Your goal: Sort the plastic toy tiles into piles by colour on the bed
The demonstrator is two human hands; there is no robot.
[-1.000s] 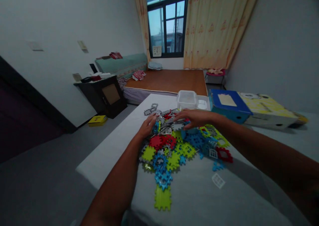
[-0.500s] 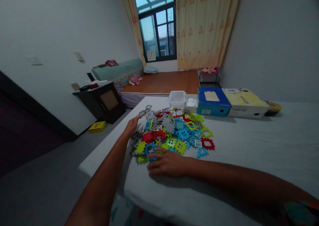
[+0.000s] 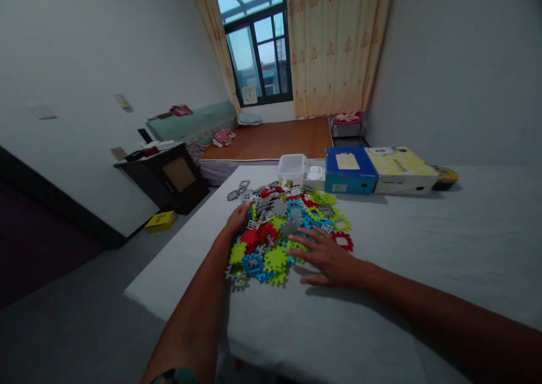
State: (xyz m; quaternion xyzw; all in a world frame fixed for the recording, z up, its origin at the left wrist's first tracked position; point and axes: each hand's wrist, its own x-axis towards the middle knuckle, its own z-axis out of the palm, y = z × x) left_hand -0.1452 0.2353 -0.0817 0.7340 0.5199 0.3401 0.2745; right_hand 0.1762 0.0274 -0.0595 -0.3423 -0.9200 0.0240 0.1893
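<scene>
A heap of toothed plastic building pieces in lime green, blue, red, grey and white lies on a white-covered table. Against the heap's left side rests my left hand, fingers stretched along the pieces, gripping none that I can see. My right hand is at the heap's near right side, its fingers spread over green and blue pieces and its thumb apart, low over the cloth. A red square frame piece lies just beyond this hand. Some grey pieces lie loosely at the far left of the heap.
Behind the heap stand a clear plastic tub, a small white box, a blue box and a yellow-and-white box. A dark cabinet and a yellow box on the floor are left of the table.
My right hand has moved right and farther up the heap, its fingers spreading. My left hand has shifted inward against the left side. Pieces at the near edge have been rearranged. The view has turned slightly.
</scene>
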